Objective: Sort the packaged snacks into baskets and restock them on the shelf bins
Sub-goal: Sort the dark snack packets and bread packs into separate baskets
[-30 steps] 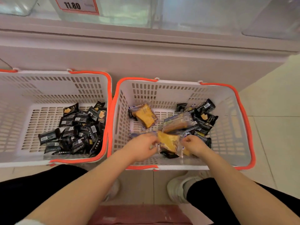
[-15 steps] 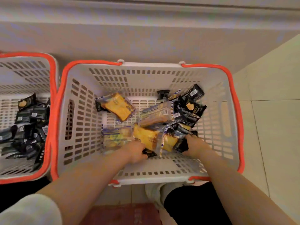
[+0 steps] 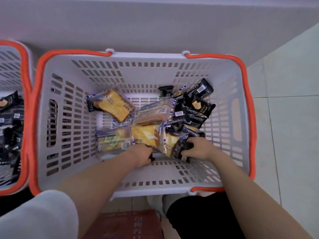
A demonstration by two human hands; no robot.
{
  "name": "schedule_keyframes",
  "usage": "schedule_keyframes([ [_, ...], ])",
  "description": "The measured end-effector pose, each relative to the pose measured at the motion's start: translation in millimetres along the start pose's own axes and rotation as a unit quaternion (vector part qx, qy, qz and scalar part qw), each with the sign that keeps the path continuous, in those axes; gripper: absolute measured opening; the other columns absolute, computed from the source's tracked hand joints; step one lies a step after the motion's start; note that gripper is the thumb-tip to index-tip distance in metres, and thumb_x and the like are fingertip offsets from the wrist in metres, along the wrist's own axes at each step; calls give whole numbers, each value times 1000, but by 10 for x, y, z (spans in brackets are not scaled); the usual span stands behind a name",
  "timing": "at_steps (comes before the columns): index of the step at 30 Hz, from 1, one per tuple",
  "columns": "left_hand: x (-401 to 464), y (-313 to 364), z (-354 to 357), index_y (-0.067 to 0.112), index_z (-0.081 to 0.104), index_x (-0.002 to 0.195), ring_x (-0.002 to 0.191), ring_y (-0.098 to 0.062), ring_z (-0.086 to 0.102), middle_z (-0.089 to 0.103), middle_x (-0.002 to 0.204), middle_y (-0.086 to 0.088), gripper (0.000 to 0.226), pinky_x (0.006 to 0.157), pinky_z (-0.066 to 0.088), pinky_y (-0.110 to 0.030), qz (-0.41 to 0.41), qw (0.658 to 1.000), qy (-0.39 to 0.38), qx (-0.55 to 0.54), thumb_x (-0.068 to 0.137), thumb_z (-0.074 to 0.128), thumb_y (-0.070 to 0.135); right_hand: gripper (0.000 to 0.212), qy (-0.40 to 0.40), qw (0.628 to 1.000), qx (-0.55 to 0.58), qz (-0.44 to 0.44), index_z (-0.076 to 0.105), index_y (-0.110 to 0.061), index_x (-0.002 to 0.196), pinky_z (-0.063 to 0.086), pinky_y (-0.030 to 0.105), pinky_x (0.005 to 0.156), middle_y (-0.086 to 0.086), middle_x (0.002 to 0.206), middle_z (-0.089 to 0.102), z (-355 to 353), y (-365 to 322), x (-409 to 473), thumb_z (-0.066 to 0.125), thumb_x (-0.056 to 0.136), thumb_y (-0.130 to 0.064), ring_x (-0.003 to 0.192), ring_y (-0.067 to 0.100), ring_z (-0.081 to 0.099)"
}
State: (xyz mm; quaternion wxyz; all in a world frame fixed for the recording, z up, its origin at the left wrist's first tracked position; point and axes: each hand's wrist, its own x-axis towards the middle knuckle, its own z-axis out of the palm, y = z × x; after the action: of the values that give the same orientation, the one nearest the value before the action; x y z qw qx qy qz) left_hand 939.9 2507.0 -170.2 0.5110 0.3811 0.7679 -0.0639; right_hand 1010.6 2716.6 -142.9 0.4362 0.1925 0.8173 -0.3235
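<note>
A white basket with an orange rim [image 3: 120, 55] holds mixed snacks. Several clear packets of yellow cake [image 3: 114, 106] lie left and centre, and several small black packets [image 3: 195, 107] are heaped at the right. My left hand [image 3: 141, 156] reaches in at the near wall, its fingers curled round a small black packet [image 3: 152, 155] that is mostly hidden. My right hand [image 3: 198, 149] grips another black packet [image 3: 183, 147] at the near end of the heap. A second basket [image 3: 25, 66] at the left edge holds only black packets [image 3: 10, 118].
The grey base of the shelf unit [image 3: 155, 23] runs along the far side of both baskets. Pale floor tiles [image 3: 293, 118] lie to the right. A red carton [image 3: 124, 225] and my shoe [image 3: 155, 202] sit just behind the basket's near wall.
My view has dropped and closed in on the right basket. Both hands have left the yellow cake packet and gone down to the black packets at the near wall.
</note>
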Motion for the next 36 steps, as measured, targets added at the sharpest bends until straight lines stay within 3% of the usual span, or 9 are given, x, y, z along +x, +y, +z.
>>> schedule_keyframes([
  [6,-183,-237,-105,11,58,107,76,-19,52,63,99,-9,23,66,43,-30,7,999,34,-6,93,45,25,20,-2,954,298,-43,64,-25,95,55,22,75,-1,100,70,-134,-173,-204,73,79,-16,87,12,65],
  [10,-393,-408,-68,11,57,94,69,-16,52,55,76,1,17,54,36,-20,4,976,113,-188,97,43,20,37,-37,960,269,-68,64,-17,112,49,27,92,3,118,66,-78,-383,-268,75,78,-23,109,21,61],
  [13,-609,-432,-154,16,46,72,60,-11,43,45,65,5,25,50,28,-17,40,945,185,-266,97,45,18,70,-43,979,171,-106,42,-20,140,29,25,105,-7,145,38,37,-606,-295,73,79,-35,130,9,37],
  [17,-963,-450,-350,20,49,67,57,-3,44,49,63,7,29,56,34,-12,67,888,215,-401,96,48,14,65,-59,976,148,-150,44,-25,136,37,1,84,-25,118,49,157,-1014,-375,72,78,-36,99,-14,49],
  [20,-1210,-513,-394,16,64,84,75,-14,64,68,80,-1,25,70,51,-21,37,743,187,-642,98,45,26,36,-37,962,222,-154,51,-35,105,51,25,87,-19,102,60,248,-1287,-388,73,77,-34,92,0,61],
  [26,-1540,-674,-246,21,62,113,97,-21,66,71,106,-4,39,79,51,-39,34,497,215,-840,93,39,47,61,19,917,370,-152,47,-23,117,53,35,86,-1,119,60,376,-1860,-369,75,69,-45,101,14,64],
  [28,-1695,-741,-186,21,62,112,97,-19,67,71,105,-2,32,76,54,-35,57,505,230,-830,86,52,38,40,9,902,404,-155,53,-26,111,54,30,79,2,117,63,449,-2059,-358,72,78,-36,98,13,65],
  [32,-2015,-934,-73,23,62,113,86,-7,69,73,96,8,26,63,54,-21,48,592,312,-742,88,60,15,21,-20,893,423,-153,58,-32,109,49,24,70,-3,108,67,668,-2494,-429,61,88,-35,95,13,63],
  [36,-2345,-1238,-12,9,53,125,108,-21,62,65,117,-10,44,93,49,-35,38,555,405,-725,82,65,5,21,-41,913,359,-191,55,-37,114,49,15,72,-22,104,65,749,-2878,-597,51,93,-41,94,-3,62],
])
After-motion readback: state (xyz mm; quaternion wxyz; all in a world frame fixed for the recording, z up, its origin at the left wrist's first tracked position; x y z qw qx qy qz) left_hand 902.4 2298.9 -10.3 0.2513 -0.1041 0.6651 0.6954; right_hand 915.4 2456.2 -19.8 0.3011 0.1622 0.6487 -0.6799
